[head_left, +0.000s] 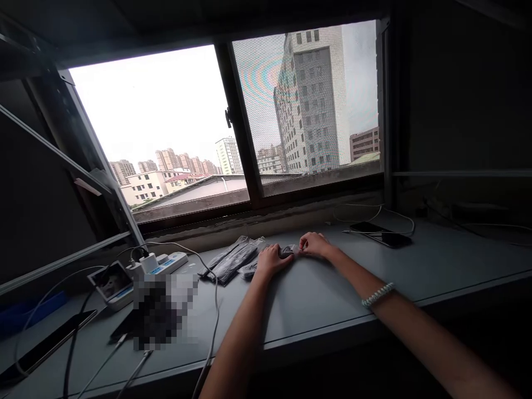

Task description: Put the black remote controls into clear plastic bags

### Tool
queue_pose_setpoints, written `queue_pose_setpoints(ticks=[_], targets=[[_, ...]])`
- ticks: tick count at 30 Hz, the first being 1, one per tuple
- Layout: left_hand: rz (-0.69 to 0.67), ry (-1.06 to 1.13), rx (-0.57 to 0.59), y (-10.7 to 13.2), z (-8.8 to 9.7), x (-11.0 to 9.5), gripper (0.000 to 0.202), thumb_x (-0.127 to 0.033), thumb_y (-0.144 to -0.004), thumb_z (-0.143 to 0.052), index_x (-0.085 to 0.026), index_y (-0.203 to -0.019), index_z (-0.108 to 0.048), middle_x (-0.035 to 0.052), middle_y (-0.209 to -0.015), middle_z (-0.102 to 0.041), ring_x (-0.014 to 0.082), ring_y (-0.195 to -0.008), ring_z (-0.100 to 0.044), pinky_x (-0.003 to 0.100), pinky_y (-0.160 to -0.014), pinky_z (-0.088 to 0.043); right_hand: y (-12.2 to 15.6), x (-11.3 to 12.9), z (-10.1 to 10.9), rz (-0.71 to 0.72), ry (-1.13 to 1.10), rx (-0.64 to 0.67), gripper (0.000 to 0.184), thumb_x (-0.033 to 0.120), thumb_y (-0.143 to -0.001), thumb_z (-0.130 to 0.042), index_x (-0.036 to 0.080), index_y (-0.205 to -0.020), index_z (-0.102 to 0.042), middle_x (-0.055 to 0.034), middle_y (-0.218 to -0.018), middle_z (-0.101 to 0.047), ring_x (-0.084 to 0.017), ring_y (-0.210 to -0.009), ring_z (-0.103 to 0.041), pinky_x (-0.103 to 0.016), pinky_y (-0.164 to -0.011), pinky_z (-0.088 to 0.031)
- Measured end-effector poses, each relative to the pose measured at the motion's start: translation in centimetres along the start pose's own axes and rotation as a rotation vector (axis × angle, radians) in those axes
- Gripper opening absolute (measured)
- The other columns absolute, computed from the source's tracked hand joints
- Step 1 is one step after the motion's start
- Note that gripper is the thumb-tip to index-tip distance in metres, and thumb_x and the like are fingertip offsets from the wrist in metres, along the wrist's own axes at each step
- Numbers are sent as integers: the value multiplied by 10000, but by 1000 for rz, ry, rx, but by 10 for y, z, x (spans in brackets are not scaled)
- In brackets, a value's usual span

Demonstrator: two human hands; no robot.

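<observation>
On the grey desk, my left hand (pixel 270 259) lies over a dark item in a clear plastic bag (pixel 287 252), with its thumb along the near side and its fingers curled around it. My right hand (pixel 315 245) is closed in a pinch at the right end of that bag, where the clear plastic shows at the fingertips. Just left of my left hand lie several flat dark items in clear plastic bags (pixel 235 262), partly overlapping. My left palm and fingers hide part of the held item, so its exact kind does not show.
A white power strip (pixel 168 265) with plugs stands at the left, near a small framed screen (pixel 110 284). A white cable (pixel 216 310) crosses the desk beside my left forearm. A dark phone (pixel 381 235) lies at the back right. The window (pixel 252 166) rises behind the desk.
</observation>
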State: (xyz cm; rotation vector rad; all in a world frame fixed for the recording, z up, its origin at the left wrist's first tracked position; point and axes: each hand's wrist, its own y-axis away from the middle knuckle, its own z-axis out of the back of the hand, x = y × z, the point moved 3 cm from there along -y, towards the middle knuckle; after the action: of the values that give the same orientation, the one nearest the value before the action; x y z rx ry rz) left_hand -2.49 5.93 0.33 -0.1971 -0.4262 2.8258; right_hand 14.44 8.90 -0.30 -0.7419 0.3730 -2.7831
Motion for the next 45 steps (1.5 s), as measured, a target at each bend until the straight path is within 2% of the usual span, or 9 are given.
queue_pose_setpoints(ticks=[9,14,18,23,28,32,38,40,45], targets=[[132,-49,-83,2,2,3,598,-687,-681,-451,-147,-877,-616,126,-993,-640,294,-968,-563,419,-935,-325,1,0,0,53,-41,47,214,420,-577,-724,251,-707,-707,-5,-782,-671,-173,-749,-592,-256,-648,-371],[143,-20,-68,3,-1,6,573,-677,-682,-463,-162,-880,-619,113,-992,-639,286,-964,-570,361,-817,-406,1,1,-1,67,-10,13,195,417,-661,-677,246,-743,-723,-29,-911,-667,-189,-817,-592,-252,-660,-387],[141,-33,-78,3,-2,7,564,-674,-692,-454,-166,-872,-622,109,-976,-641,276,-945,-580,344,-785,-419,-2,0,-8,67,-93,4,317,466,-777,-542,207,-812,-722,-64,-948,-661,-202,-846,-595,-258,-680,-408],[122,-62,-84,4,-1,7,623,-706,-714,-384,-152,-863,-624,124,-973,-639,283,-935,-584,351,-784,-424,-6,3,-17,166,-262,-3,268,394,-747,-593,155,-784,-711,-76,-871,-667,-183,-795,-607,-234,-682,-430],[144,-54,-87,4,0,5,585,-691,-728,-393,-169,-877,-611,104,-970,-642,258,-916,-590,326,-791,-423,-4,1,-9,14,-213,-152,193,365,-757,-577,217,-768,-698,-30,-843,-674,-180,-782,-606,-245,-626,-410],[91,-60,-109,3,-1,0,604,-703,-715,-400,-159,-864,-616,118,-954,-637,287,-966,-560,356,-808,-422,1,2,4,-12,-123,-250,165,313,-782,-538,262,-806,-693,-6,-878,-655,-163,-797,-593,-250,-626,-388],[101,-46,-150,3,0,1,586,-684,-724,-408,-156,-875,-613,124,-970,-625,290,-998,-534,375,-836,-410,5,2,14,-132,-91,-352,215,442,-687,-623,232,-700,-666,-24,-839,-653,-189,-796,-588,-260,-653,-389],[122,-33,-146,3,1,2,578,-675,-726,-415,-155,-893,-605,122,-988,-623,287,-1002,-534,371,-831,-411,3,1,13,-133,-128,-347,274,492,-684,-608,225,-673,-667,-33,-831,-664,-200,-801,-594,-260,-642,-392],[129,-14,-136,3,2,2,573,-661,-732,-423,-147,-926,-587,121,-1000,-625,281,-988,-550,359,-818,-414,-7,1,2,33,-303,-234,308,476,-742,-553,213,-672,-696,-46,-908,-673,-180,-791,-606,-248,-661,-423]])
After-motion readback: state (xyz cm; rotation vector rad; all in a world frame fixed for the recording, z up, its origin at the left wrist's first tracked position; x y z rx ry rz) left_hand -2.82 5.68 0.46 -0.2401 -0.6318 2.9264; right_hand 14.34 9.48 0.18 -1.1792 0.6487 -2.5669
